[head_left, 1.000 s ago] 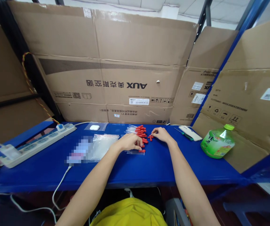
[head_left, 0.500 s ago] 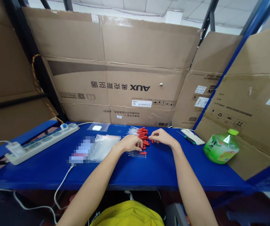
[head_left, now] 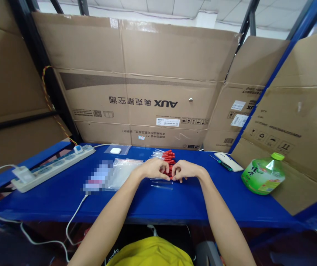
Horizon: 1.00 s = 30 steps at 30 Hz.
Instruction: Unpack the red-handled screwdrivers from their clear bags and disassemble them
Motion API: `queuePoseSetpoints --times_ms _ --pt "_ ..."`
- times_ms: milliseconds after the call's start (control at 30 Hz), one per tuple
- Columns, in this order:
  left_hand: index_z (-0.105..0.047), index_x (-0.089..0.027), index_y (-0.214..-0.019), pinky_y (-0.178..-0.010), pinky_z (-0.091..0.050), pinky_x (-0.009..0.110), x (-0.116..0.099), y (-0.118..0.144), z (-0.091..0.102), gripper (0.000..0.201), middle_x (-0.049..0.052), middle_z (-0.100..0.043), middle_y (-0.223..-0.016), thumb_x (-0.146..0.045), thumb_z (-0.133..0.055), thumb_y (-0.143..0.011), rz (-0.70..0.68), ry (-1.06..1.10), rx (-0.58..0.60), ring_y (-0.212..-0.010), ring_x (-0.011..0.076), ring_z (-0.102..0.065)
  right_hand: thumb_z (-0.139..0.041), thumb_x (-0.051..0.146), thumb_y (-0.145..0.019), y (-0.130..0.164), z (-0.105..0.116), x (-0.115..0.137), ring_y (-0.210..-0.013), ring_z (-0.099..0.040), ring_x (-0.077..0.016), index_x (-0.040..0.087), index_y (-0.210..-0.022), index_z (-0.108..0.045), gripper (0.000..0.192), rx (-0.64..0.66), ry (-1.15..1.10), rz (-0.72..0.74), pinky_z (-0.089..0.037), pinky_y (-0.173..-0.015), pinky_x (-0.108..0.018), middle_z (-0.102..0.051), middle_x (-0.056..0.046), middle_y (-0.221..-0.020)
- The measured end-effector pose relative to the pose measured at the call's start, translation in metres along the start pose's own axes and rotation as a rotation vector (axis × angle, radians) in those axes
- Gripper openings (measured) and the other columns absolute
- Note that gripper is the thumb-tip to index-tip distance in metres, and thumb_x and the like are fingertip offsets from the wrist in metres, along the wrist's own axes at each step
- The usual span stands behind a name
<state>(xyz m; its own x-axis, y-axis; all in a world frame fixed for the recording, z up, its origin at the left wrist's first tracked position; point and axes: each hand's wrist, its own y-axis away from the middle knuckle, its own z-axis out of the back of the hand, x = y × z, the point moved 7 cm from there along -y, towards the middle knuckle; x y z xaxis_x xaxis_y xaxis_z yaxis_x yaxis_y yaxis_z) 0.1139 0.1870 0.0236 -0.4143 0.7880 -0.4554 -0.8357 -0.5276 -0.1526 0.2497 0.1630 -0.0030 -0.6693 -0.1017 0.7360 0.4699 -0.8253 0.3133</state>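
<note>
Fingers of left hand [head_left: 153,168] and right hand [head_left: 183,170] curled together, pinching red caps [head_left: 168,158] at pile's near edge on blue table [head_left: 175,201]; clear tubes [head_left: 161,183] just below hands.

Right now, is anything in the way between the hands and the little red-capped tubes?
Nothing visible is. The left hand and right hand already rest against the pile of red-capped tubes on the blue table, fingers meeting over its near edge.
</note>
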Motion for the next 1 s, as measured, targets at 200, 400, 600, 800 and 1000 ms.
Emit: queuePoseSetpoints --times_ms 200,400,600,800,1000 --pt "-0.070 -0.024 -0.095 -0.073 -0.040 0.025 -0.007 0.000 0.017 0.023 0.002 -0.073 -0.096 -0.045 -0.065 -0.090 -0.074 -0.109 -0.168 -0.088 0.0183 -0.064 -0.065 0.027 -0.075 0.003 0.026 0.010 -0.056 -0.065 -0.0135 0.018 -0.088 -0.059 0.016 -0.268 -0.183 0.218 -0.041 -0.046 -0.018 -0.067 0.002 -0.064" --pt "-0.068 -0.022 -0.105 -0.077 -0.044 0.026 0.001 -0.002 0.021 0.037 0.007 -0.074 -0.099 -0.041 -0.037 -0.104 0.038 -0.197 -0.260 -0.090 0.0216 -0.068 -0.062 0.025 -0.080 0.005 0.045 0.023 -0.064 -0.060 -0.0123 0.020 -0.097 -0.060 0.018 -0.685 -0.121 0.450 -0.048 -0.061 -0.024 -0.067 0.002 -0.079" --pt "-0.064 -0.020 -0.119 -0.086 -0.048 0.031 0.011 -0.005 0.014 0.043 0.010 -0.073 -0.111 -0.041 -0.029 -0.106 0.113 -0.059 -0.320 -0.099 0.0237 -0.068 -0.063 0.024 -0.086 0.007 0.033 0.045 -0.072 -0.062 -0.0147 0.022 -0.105 -0.067 0.020 -0.796 0.188 0.587 -0.048 -0.070 -0.027 -0.070 -0.003 -0.094" --pt "-0.063 -0.015 -0.107 -0.087 -0.048 0.030 0.007 -0.010 0.013 0.043 0.009 -0.071 -0.105 -0.041 -0.029 -0.106 0.060 0.249 -0.370 -0.096 0.0208 -0.065 -0.062 0.024 -0.090 0.013 0.033 0.051 -0.085 -0.064 -0.0175 0.021 -0.104 -0.068 0.016 -0.853 0.268 0.674 -0.050 -0.075 -0.028 -0.069 -0.005 -0.099" --pt "-0.060 -0.019 -0.107 -0.088 -0.046 0.031 0.008 -0.007 0.009 0.036 0.009 -0.070 -0.110 -0.039 -0.030 -0.105 0.110 0.104 -0.338 -0.101 0.0223 -0.064 -0.061 0.018 -0.087 0.007 0.031 0.043 -0.075 -0.062 -0.0146 0.021 -0.101 -0.068 0.015 -0.825 0.265 0.681 -0.050 -0.070 -0.026 -0.068 -0.004 -0.097"
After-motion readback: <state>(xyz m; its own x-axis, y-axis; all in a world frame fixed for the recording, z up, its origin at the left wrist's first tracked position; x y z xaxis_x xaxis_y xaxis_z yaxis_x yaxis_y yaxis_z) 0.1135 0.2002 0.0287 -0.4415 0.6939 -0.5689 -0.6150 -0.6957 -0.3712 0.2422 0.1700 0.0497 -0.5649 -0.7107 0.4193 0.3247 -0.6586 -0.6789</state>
